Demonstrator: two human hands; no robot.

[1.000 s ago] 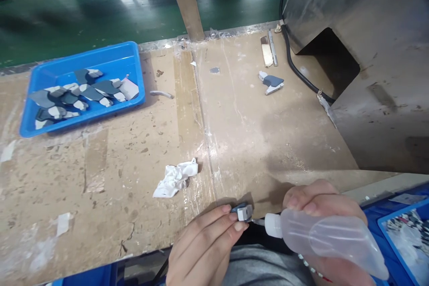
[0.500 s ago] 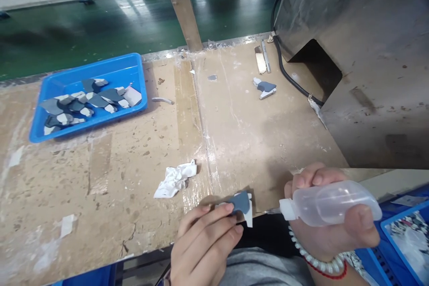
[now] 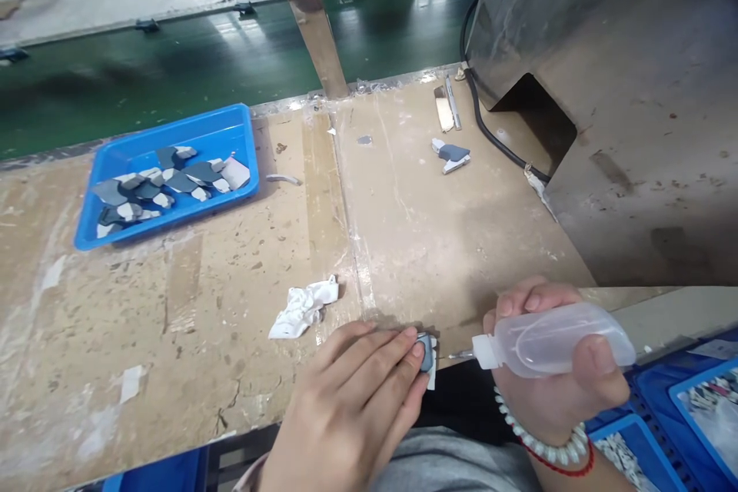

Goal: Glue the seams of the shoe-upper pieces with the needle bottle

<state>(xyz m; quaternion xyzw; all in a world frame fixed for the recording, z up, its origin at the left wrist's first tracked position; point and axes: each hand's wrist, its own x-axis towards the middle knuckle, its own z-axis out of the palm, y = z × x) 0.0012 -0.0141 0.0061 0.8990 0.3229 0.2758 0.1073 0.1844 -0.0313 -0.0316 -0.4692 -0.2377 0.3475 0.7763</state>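
Head view: The translucent, smooth plastic bottle is in the right hand, gripped between the thumb in front and the fingers behind. Its long axis lies nearly level; the thin nozzle points left, just beside the blue-gray and white part. The left hand, fingers close together, pinches this part at the edge of the scuffed brown worktable. The part's long axis cannot be determined; fingers cover most of it.
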